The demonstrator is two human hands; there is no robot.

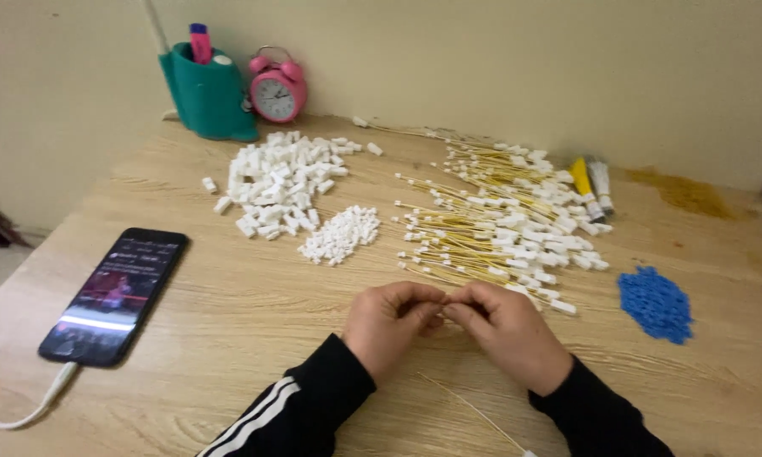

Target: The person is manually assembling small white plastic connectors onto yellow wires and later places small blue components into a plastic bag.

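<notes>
In the head view, a teal holder (207, 93) is seen standing at the far left corner of the wooden table (245, 322), against the wall; a pink and purple marker (200, 42) is held upright in it, beside a white cap. A pink alarm clock (277, 89) is placed just beside the holder, touching or nearly touching it.

Near the middle of the front edge, the left hand (389, 322) and the right hand (508, 330) are brought together with fingertips meeting. Both hands are closed in a pinch, thumbs against forefingers, on something small between them; what is pinched is hidden by the fingers and cannot be told. A thin pale wire (474, 410) is seen lying on the table below the wrists, running toward the front edge with a white end piece at the bottom of the frame; whether it reaches the pinch cannot be told.

Just beyond the hands, a heap of gold wires with white end pieces (499, 224) is spread toward the far edge. A pile of larger white plastic connectors (279, 182) and a smaller pile of small white pieces (340, 234) are laid left of it. A heap of blue pieces (656, 305) lies toward the right edge. A phone (117, 294) with a lit screen lies near the left edge, its white cable (25, 410) plugged in.
</notes>
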